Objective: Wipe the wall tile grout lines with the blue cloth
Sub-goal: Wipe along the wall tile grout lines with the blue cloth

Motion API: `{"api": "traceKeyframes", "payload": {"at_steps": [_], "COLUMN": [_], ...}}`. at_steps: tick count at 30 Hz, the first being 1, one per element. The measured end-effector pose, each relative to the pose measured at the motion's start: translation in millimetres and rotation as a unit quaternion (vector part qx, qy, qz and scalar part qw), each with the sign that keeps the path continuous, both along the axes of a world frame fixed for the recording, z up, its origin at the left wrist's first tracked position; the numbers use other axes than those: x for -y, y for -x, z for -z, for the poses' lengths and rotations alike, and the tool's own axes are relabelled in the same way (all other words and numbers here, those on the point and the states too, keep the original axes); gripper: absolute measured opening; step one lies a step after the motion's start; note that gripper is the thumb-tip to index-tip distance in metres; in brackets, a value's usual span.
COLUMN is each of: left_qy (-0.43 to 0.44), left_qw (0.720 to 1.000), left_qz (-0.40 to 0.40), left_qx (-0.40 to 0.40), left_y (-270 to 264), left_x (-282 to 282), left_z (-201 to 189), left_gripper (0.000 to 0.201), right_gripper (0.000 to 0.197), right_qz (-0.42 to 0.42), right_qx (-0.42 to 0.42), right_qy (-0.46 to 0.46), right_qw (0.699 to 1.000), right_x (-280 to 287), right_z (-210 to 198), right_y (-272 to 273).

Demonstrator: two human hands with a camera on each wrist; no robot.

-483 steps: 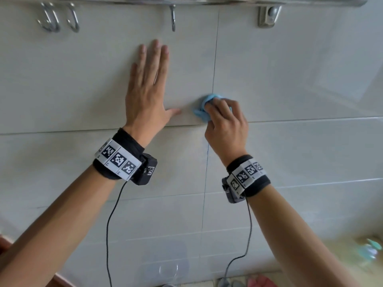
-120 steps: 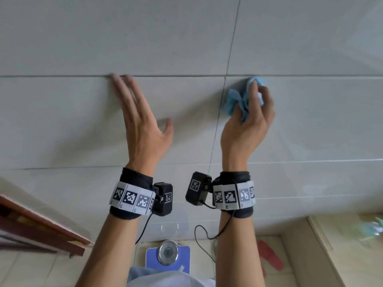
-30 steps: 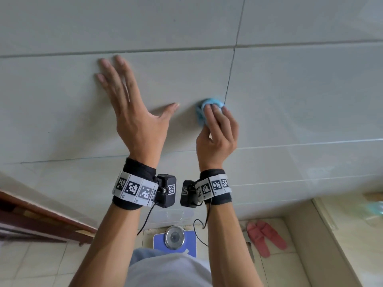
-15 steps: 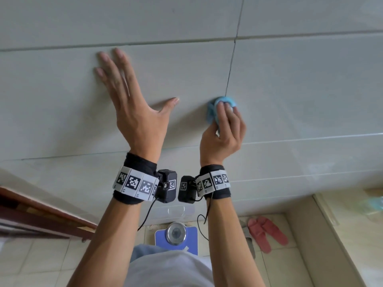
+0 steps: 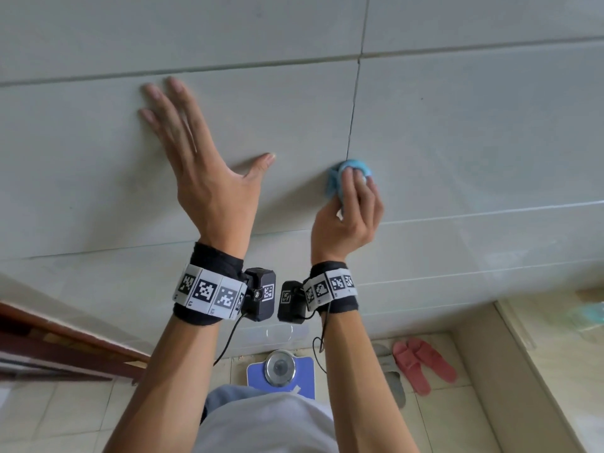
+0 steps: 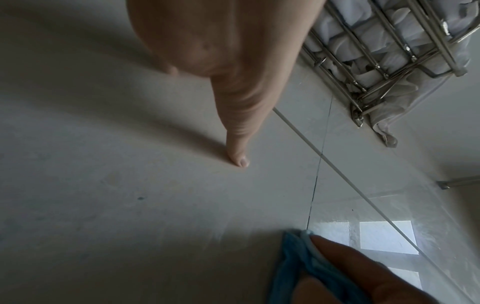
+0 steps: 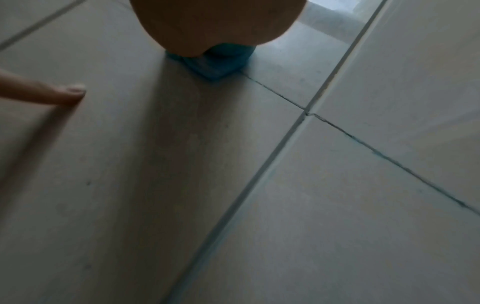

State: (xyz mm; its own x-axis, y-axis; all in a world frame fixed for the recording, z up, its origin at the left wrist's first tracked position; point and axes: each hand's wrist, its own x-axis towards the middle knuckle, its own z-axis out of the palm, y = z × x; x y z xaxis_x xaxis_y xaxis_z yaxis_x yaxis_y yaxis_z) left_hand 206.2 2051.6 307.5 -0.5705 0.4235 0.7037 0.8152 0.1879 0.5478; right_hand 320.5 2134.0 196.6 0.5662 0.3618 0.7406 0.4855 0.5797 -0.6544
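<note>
My right hand [image 5: 351,204] grips the bunched blue cloth [image 5: 336,179] and presses it on the pale wall tile, right on the vertical grout line [image 5: 354,103]. The cloth [image 7: 215,61] shows under my palm in the right wrist view, with the dark grout line [image 7: 275,93] running out from it. In the left wrist view the cloth [image 6: 298,267] sits at the bottom of the grout line [image 6: 315,181]. My left hand [image 5: 196,152] lies flat on the tile to the left, fingers spread, thumb [image 6: 237,156] tip touching the wall.
Horizontal grout lines [image 5: 228,65] cross the wall above and below my hands. A metal wire rack [image 6: 389,47] with white cloth hangs higher up. Below me are a blue scale [image 5: 281,371], red slippers [image 5: 421,364] on the floor, and a brown wooden frame [image 5: 65,348] at left.
My right hand has slid the cloth slightly right and down along the vertical grout line over the last second. The left hand stays flat on the tile.
</note>
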Motion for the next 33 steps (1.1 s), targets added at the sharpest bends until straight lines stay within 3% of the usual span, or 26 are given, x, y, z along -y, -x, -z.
{"api": "traceKeyframes", "payload": {"at_steps": [5,10,16,18,22,25,30,32,33], "left_qy": [-0.004,0.0,-0.006,-0.003,0.0,-0.003,0.006,0.024,0.034], "left_qw": [1.0,1.0,1.0,1.0,1.0,1.0,1.0,0.999,0.999], "left_qz": [-0.004,-0.007,0.001,-0.001,0.005,0.009,0.007,-0.001,-0.003], "left_qx": [0.001,-0.009,-0.013,-0.01,-0.011,-0.018,-0.027,-0.033,-0.034], "left_y": [-2,1,3,3,1,1,2,3,3], "left_x": [0,2,2,3,4,5,5,7,8], "left_z": [-1,-1,1,1,4,8,15,19,21], "left_gripper": [0.135,0.133,0.13,0.129,0.126,0.122,0.121,0.123,0.123], "right_gripper": [0.025,0.026,0.024,0.025,0.026,0.028,0.024,0.022,0.021], "right_qz": [-0.027,-0.026,-0.087,-0.082,-0.034,-0.048,-0.106,-0.103,-0.096], "right_qx": [0.125,0.013,0.167,0.131,-0.049,-0.021,0.125,0.123,0.084], "right_qy": [-0.049,-0.003,-0.04,-0.03,0.009,0.009,-0.001,-0.01,-0.004], "right_qw": [0.991,1.0,0.981,0.988,0.998,0.999,0.987,0.987,0.992], "right_x": [-3,1,14,8,-12,-3,17,10,6], "right_z": [4,1,22,14,-5,6,39,37,34], "right_y": [-28,-9,-9,-20,-35,-14,-7,-19,-23]}}
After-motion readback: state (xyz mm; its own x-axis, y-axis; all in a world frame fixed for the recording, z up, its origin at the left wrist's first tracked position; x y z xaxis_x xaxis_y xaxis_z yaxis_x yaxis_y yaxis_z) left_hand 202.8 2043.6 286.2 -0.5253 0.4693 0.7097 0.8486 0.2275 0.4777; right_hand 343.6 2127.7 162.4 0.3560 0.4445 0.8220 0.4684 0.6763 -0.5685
